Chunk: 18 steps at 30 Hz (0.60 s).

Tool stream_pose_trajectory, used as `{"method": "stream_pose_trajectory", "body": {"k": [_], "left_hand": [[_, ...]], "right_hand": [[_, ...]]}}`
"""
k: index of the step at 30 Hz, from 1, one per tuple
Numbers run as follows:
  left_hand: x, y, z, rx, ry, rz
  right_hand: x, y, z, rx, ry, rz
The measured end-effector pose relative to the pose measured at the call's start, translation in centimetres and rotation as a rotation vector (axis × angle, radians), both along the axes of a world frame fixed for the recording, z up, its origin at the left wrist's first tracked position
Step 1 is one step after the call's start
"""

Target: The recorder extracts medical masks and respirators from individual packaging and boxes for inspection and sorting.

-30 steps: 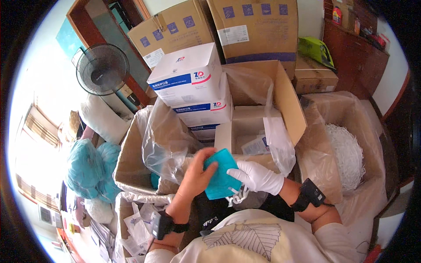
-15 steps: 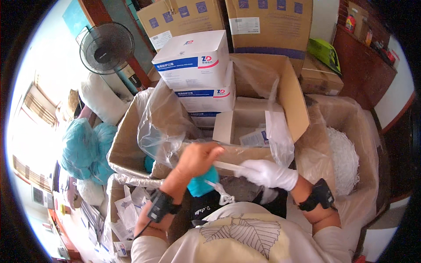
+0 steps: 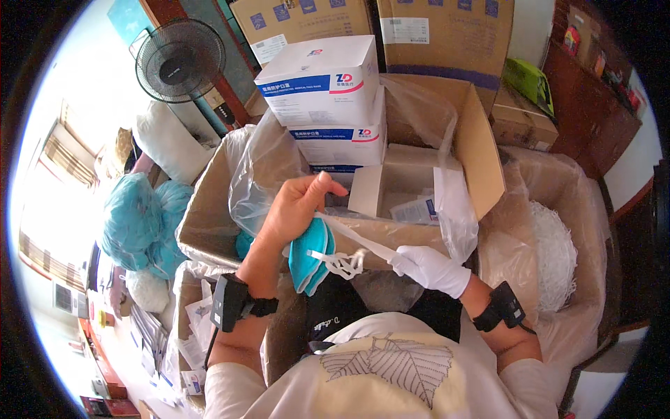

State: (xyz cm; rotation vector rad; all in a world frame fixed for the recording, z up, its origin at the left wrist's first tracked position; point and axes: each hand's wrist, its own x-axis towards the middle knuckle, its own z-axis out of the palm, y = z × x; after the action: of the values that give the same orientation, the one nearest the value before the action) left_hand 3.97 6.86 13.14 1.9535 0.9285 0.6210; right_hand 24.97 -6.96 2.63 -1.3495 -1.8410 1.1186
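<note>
My left hand (image 3: 296, 209), bare, is closed with its thumb raised above the open box. Below its fingers hangs a turquoise folded face mask (image 3: 307, 262) with a white lining edge. White ear loops (image 3: 340, 263) dangle from the mask to the right. A white stretched strip (image 3: 359, 236) runs slantwise from my left hand to my right hand (image 3: 431, 270). That hand wears a white glove, and its fingers are pinched on the strip's lower end. Where the strip meets the left fingers is hidden.
Ahead stands a plastic-lined carton (image 3: 481, 153) holding stacked white boxes (image 3: 317, 87) and an open white box (image 3: 366, 192). White loops fill a carton (image 3: 555, 262) at right. Bags of turquoise pieces (image 3: 132, 223) and a fan (image 3: 178, 63) are at left.
My left hand has risen and moved slightly left, lifting the mask into fuller view. The white strip between the hands is longer and steeper. My right hand has shifted slightly right.
</note>
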Motion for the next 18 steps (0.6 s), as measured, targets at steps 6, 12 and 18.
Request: {"method": "stream_pose_trajectory", "body": {"k": [6,12,18], "left_hand": [[1.5,0.6,1.7,-0.133,-0.214,-0.044],[3.0,1.0,2.0,-0.088,-0.244,-0.041],[2.9,0.8,2.3,-0.106,-0.195,-0.014]], "right_hand": [[-2.5,0.4,-1.4,0.046,0.498,-0.038],[-4.3,0.0,-0.9,-0.571,0.998,0.208],[-4.2,0.0,-0.5,-0.558,0.990,0.093]]}}
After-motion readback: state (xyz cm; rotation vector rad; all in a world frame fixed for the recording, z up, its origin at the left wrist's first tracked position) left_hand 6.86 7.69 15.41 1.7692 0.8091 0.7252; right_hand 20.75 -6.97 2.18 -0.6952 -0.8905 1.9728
